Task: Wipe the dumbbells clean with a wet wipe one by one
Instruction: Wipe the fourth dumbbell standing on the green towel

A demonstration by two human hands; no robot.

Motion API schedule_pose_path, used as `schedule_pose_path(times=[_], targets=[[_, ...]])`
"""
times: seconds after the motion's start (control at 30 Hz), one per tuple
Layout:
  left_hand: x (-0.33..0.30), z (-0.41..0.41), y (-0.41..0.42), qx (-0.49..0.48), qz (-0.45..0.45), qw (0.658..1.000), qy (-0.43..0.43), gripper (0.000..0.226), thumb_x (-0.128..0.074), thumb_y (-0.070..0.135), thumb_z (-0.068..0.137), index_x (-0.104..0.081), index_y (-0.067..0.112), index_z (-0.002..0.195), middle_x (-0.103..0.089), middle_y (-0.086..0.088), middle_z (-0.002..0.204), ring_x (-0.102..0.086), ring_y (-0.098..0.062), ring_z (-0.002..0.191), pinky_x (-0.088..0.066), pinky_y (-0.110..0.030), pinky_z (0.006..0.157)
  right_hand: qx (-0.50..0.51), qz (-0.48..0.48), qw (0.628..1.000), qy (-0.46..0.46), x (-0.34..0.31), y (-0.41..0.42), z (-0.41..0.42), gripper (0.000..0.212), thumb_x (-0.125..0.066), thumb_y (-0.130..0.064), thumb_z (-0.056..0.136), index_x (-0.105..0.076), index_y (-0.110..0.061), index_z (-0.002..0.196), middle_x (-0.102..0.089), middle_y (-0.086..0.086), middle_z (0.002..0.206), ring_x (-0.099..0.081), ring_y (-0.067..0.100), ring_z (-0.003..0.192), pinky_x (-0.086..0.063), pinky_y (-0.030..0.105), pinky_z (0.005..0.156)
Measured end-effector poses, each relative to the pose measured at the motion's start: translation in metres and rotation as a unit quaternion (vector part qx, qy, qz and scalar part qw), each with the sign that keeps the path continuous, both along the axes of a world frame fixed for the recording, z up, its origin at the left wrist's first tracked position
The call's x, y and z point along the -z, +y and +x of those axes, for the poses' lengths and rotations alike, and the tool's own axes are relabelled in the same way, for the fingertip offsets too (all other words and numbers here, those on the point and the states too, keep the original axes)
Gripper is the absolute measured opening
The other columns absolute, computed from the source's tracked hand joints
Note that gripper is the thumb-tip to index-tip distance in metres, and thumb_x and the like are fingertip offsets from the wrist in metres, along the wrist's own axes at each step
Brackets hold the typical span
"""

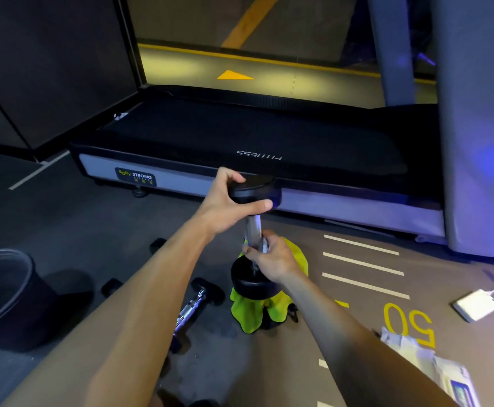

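Both arms extended forward. Left hand [228,201] higher, fingers and thumb curled in a clamp. Right hand [272,257] lower, fingers pinched.

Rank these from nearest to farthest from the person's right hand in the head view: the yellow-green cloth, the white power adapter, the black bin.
1. Yellow-green cloth, right beside the right hand.
2. White power adapter, floor, far right.
3. Black bin, far left.

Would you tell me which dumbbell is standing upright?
The held dumbbell, gripped by the left hand and right hand; the other dumbbell lies on the floor.
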State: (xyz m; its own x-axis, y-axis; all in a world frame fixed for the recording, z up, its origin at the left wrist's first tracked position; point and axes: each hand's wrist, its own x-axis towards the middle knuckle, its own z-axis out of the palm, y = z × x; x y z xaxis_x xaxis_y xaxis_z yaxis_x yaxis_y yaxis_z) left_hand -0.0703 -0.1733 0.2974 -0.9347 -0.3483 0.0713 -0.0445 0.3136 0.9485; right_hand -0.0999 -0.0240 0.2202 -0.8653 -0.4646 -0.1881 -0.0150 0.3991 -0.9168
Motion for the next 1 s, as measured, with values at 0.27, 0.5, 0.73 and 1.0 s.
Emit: schedule_pose_path(times=[0.27,0.5,0.73,1.0], targets=[[0.002,0.0,0.001,-0.051,-0.004,0.998,0.035,0.076,-0.1,0.041,0.053,-0.051,0.038,0.111,-0.06,0.008,0.125,-0.06,-0.011,0.118,-0.051,-0.035,0.103,0.007,0.015,0.999,0.04,0.007,-0.004,-0.001,0.015,-0.075,-0.019,0.091,-0.063,-0.028,0.093,-0.067,-0.017,0.083,-0.062,0.001,0.077,-0.04,0.007,0.065],[-0.008,-0.011,0.009,0.025,-0.012,0.997,0.068,0.094,-0.101,0.037,0.047,-0.053,0.044,0.127,-0.058,0.01,0.133,-0.057,0.002,0.123,-0.045,-0.027,0.109,0.087,-0.034,0.995,0.043,0.002,-0.004,-0.003,0.015,-0.079,-0.015,0.087,-0.072,-0.02,0.1,-0.076,-0.01,0.093,-0.061,-0.01,0.073,-0.042,0.009,0.064],[-0.001,-0.018,0.017,0.053,-0.095,0.994,0.029,0.078,-0.099,0.046,0.054,-0.06,0.04,0.122,-0.053,0.014,0.128,-0.055,-0.003,0.119,-0.046,-0.031,0.108,0.104,0.061,0.991,0.055,-0.002,0.01,-0.01,0.02,-0.079,-0.025,0.087,-0.06,-0.024,0.08,-0.057,-0.015,0.064,-0.052,-0.001,0.061,-0.037,0.024,0.059],[-0.002,-0.014,0.024,0.016,-0.149,0.989,0.015,0.088,-0.085,0.066,0.067,-0.052,0.04,0.145,-0.035,0.012,0.157,-0.039,-0.008,0.142,-0.03,-0.023,0.11,0.123,0.051,0.987,-0.089,-0.015,0.01,-0.003,0.012,-0.062,-0.003,0.077,-0.068,-0.011,0.072,-0.062,0.006,0.063,-0.058,0.025,0.065,-0.041,0.029,0.061]])
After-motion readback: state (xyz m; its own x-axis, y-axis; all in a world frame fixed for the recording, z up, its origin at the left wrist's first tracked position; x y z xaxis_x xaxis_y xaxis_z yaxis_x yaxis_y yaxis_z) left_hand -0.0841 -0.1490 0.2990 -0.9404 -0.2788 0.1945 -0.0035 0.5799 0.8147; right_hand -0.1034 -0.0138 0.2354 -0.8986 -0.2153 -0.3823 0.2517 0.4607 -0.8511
